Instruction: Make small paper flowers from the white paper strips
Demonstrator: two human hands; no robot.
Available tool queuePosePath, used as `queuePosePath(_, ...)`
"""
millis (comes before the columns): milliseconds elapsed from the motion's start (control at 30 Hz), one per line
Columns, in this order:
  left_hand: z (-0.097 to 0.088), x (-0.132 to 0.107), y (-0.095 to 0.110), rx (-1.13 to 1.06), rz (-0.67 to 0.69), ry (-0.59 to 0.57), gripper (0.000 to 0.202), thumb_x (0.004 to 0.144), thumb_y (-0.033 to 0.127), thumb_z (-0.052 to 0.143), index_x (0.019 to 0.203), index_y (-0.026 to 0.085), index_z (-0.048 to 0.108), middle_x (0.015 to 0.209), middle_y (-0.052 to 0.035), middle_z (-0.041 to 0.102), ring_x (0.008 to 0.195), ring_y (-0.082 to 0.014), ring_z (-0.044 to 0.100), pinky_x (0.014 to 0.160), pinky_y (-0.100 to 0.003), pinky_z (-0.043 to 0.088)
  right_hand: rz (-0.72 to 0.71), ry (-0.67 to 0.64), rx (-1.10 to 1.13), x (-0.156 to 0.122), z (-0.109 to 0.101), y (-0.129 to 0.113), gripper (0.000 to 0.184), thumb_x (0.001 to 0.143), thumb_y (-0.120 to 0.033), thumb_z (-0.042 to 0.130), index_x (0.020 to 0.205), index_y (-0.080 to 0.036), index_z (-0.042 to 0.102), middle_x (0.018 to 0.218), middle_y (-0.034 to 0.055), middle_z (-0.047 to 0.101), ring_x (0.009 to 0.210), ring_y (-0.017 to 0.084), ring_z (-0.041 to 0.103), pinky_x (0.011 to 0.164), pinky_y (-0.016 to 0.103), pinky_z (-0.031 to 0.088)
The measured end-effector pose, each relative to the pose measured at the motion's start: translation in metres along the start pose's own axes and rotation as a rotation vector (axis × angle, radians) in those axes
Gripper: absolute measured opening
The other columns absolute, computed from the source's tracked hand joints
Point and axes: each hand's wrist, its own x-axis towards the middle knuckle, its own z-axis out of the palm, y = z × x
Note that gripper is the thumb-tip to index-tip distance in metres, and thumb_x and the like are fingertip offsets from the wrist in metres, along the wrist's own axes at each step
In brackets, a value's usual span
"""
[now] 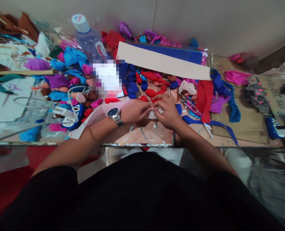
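Observation:
My left hand (135, 111), with a metal-band watch on its wrist, is closed in a pinch near the table's front edge. My right hand (165, 110) meets it fingertip to fingertip, its fingers curled and pinching too. Between the fingertips is a thin, pale bit of a pale pink strip (91, 120), which looks like crepe paper or cloth. The strip runs back to the left beneath my left forearm. Just beyond my fingers lie red rolled pieces (154, 93). Pink-handled scissors (191, 105) rest right of my right hand, beside a red strip (204, 101).
A clear bottle (89, 38) with a white cap stands at the back left. A lit, blurred-out screen (107, 78) leans ahead. A long cream board (161, 61) lies behind coloured scraps. Left are a grey cable (36, 126) and a hammer's wooden handle (27, 72). A blue strip (212, 123) lies right.

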Motion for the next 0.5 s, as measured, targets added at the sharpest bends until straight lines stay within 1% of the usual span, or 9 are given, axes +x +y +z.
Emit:
queuePosePath(67,-0.004,-0.001,0.001,-0.009,-0.006,-0.02,0.041,0.105,0.045,0.046,0.093,0.018,0.074,0.08,-0.0084,0.075,0.066,-0.02,0.063,0.061,-0.035,0.027,-0.012,0.004,-0.002,0.0,0.0,0.002,0.004,0.091,-0.023,0.064,0.088,-0.024,0.065,0.123,0.0051,0.072,0.124,0.03,0.055,0.108,0.052,0.036)
queuePosePath(167,-0.009,-0.001,0.003,-0.017,-0.008,-0.026,0.034,0.101,0.038,0.048,0.088,0.018,0.073,0.075,-0.0073,0.072,0.063,-0.0195,0.061,0.061,-0.035,0.027,-0.02,0.011,0.002,0.001,0.0,0.004,0.004,0.087,-0.021,0.063,0.086,-0.024,0.064,0.121,0.0053,0.072,0.123,0.03,0.056,0.107,0.052,0.037)
queuePosePath(300,-0.015,0.0,0.001,-0.014,-0.062,-0.022,0.029,0.095,0.032,0.05,0.084,0.019,0.074,0.07,-0.0062,0.07,0.062,-0.0195,0.06,0.061,-0.035,0.028,-0.029,0.028,0.024,0.002,-0.001,0.006,0.004,0.084,-0.02,0.063,0.085,-0.024,0.063,0.118,0.0061,0.072,0.12,0.03,0.058,0.107,0.051,0.038)
queuePosePath(400,-0.019,0.001,-0.002,-0.037,-0.112,-0.031,0.031,0.093,0.03,0.048,0.087,0.02,0.076,0.073,-0.0054,0.072,0.065,-0.0198,0.062,0.063,-0.035,0.032,-0.022,0.04,0.028,0.002,-0.002,0.008,0.004,0.084,-0.02,0.063,0.085,-0.024,0.063,0.118,0.0062,0.072,0.12,0.03,0.058,0.106,0.051,0.038)
queuePosePath(500,-0.021,0.002,-0.005,-0.046,-0.176,-0.029,0.033,0.093,0.028,0.047,0.093,0.021,0.079,0.08,-0.0052,0.076,0.071,-0.0207,0.065,0.066,-0.034,0.036,-0.01,0.049,0.024,0.002,-0.002,0.009,0.005,0.083,-0.02,0.063,0.085,-0.024,0.064,0.117,0.006,0.073,0.12,0.03,0.058,0.105,0.051,0.038)
